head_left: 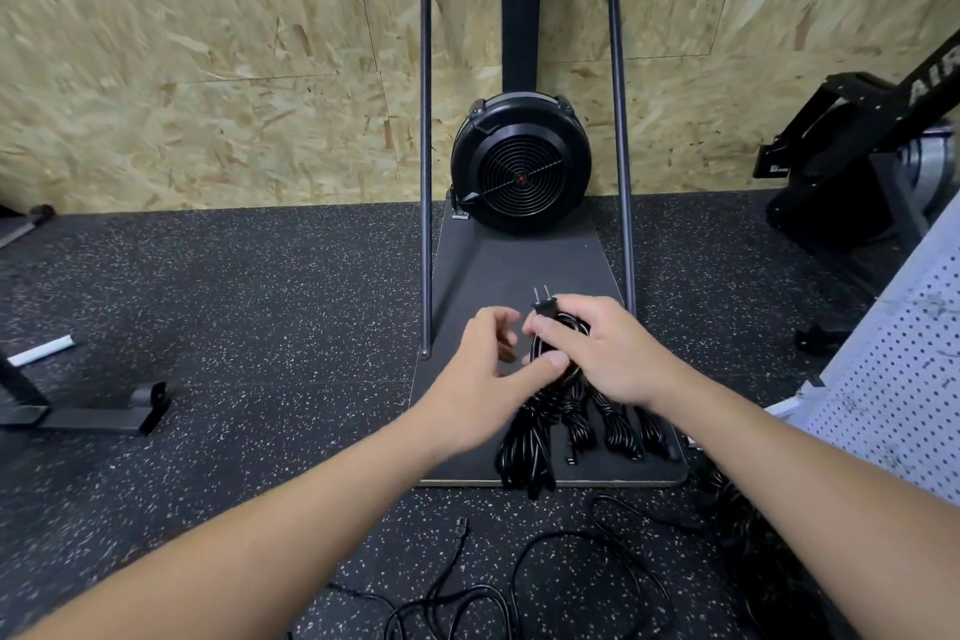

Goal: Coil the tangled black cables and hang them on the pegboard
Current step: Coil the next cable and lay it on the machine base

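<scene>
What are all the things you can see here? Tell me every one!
Coiled black cable bundle with two-prong plug: one, black, held in the right hand.
Coiled black cable bundles: several, black, lying on the machine's base.
Loose black cables: a few, black, on the speckled floor, near.
Black fan-wheel exercise machine: one, black, against the wall.
Chipboard wall: one, tan, behind.
White pegboard: one, white, right edge.
Speckled black rubber floor: one, black.
Left hand: one, beside the bundle, thumb touching it.
Right hand: one, gripping the bundle.
</scene>
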A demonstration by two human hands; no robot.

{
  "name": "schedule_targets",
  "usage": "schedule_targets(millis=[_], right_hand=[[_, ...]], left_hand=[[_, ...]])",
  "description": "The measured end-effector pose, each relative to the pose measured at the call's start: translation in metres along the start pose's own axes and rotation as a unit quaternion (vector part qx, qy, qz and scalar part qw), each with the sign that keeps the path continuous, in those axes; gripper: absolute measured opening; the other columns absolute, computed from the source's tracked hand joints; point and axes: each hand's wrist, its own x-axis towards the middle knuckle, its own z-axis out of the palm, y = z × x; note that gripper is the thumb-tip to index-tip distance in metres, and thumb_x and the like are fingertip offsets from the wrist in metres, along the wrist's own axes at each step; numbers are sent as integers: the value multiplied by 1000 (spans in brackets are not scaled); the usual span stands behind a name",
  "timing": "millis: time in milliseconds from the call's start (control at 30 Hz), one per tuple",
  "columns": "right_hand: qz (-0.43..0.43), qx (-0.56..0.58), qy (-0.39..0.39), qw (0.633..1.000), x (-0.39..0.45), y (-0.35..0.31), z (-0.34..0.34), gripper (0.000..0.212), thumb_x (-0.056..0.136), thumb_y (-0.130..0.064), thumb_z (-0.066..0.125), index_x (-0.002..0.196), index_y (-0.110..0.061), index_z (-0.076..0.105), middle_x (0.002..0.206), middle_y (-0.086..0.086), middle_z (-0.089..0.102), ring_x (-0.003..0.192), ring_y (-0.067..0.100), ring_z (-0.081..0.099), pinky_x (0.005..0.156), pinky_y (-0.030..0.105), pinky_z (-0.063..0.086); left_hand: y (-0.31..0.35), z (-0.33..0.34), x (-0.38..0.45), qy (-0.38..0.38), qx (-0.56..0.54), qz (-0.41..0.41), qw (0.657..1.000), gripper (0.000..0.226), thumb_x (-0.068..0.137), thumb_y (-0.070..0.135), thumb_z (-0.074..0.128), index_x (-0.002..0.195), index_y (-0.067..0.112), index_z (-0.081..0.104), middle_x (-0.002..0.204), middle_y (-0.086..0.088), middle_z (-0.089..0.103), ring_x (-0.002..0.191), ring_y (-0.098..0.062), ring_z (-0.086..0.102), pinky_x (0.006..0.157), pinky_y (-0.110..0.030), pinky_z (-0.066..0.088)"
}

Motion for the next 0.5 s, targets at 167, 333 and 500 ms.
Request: schedule_targets(millis=[167,333,500], right_hand=[[-7,39,50,998,6,-17,1,23,113,-29,61,103,-24,81,114,-5,75,110,14,71,101,33,52],[29,77,156,984,10,-26,17,23,109,-34,65,99,-24,84,105,-3,82,101,15,75,99,42,58],[50,175,246,952,14,-31,27,35,112,-32,61,92,-13,82,91,1,84,93,20,82,93,49,65]], left_hand=[[1,18,-12,-82,-170,-35,981,35,108,36,69,131,16,52,105,-10,75,92,-30,78,95,-56,60],[1,28,-14,-8,-112,20,994,15,111,34,63,117,23,55,86,-15,69,67,-27,66,75,-56,60],[-4,25,-13,-72,-154,36,985,13,115,27,56,127,26,51,94,-28,67,66,-34,67,67,-45,59]])
